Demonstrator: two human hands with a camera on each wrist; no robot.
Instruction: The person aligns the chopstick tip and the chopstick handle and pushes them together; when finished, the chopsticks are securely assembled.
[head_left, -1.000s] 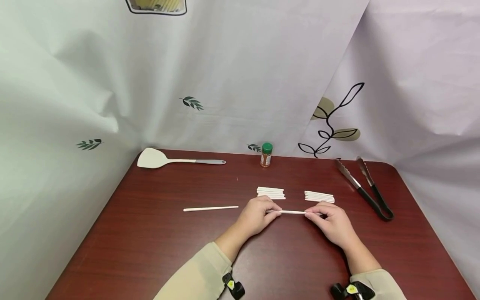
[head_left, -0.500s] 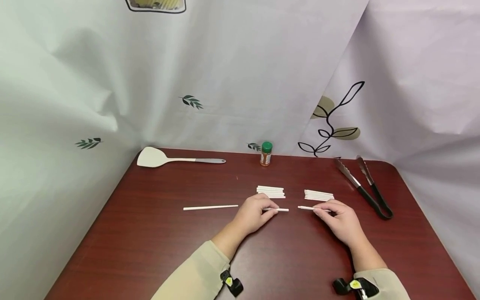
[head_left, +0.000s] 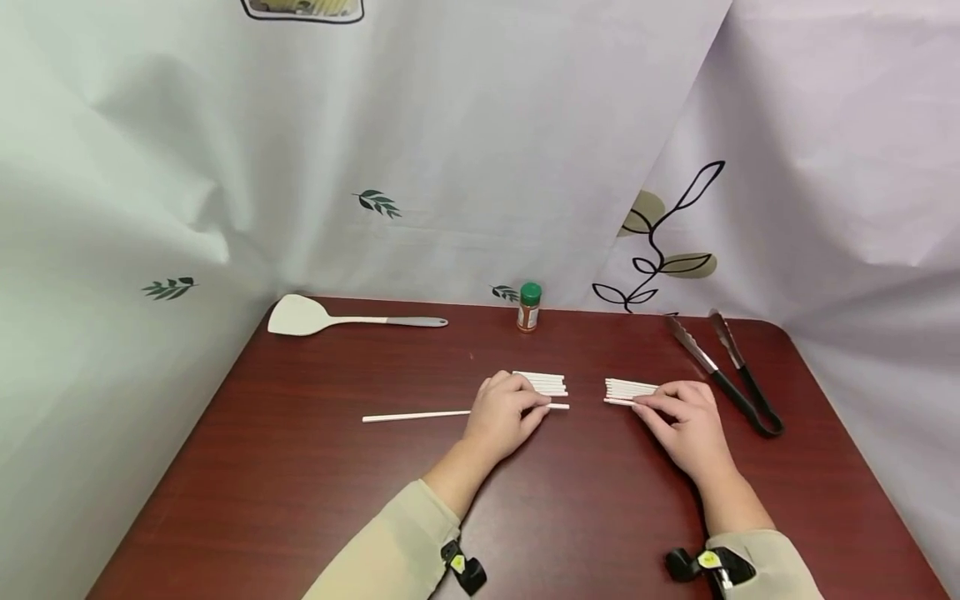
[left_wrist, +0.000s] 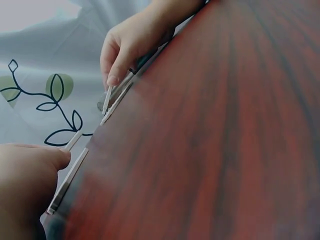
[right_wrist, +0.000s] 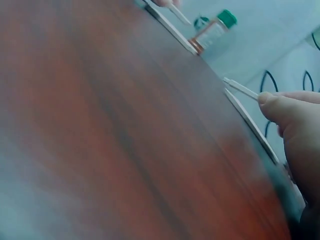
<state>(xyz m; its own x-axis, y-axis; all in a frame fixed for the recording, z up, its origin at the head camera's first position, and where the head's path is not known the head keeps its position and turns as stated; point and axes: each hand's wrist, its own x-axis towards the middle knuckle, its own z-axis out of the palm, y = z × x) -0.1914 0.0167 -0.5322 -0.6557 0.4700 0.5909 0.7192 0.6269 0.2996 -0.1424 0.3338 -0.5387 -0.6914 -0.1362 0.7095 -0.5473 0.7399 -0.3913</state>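
In my left hand [head_left: 498, 418] I pinch a short white stick piece [head_left: 559, 407] between thumb and fingers, just in front of the left row of white stick pieces [head_left: 544, 383]. My right hand [head_left: 686, 425] pinches another piece [head_left: 618, 402] at the front of the right row [head_left: 628, 388]. The right wrist view shows this right piece [right_wrist: 242, 89] raised slightly off the table, with a narrower end. Lying to the left is a long white chopstick [head_left: 412, 415], its right end hidden behind my left hand.
At the back left lies a white spatula [head_left: 300, 316] with a grey handle. A green-capped spice jar [head_left: 528, 308] stands by the back edge. Black-handled tongs [head_left: 738, 383] lie spread at the right. A patterned white cloth [head_left: 465, 150] hangs behind the dark red table [head_left: 585, 517].
One second ago both hands held what looked like a single white stick. It came apart into two pieces, and my hands moved apart and then forward, carrying one piece each to the rows.
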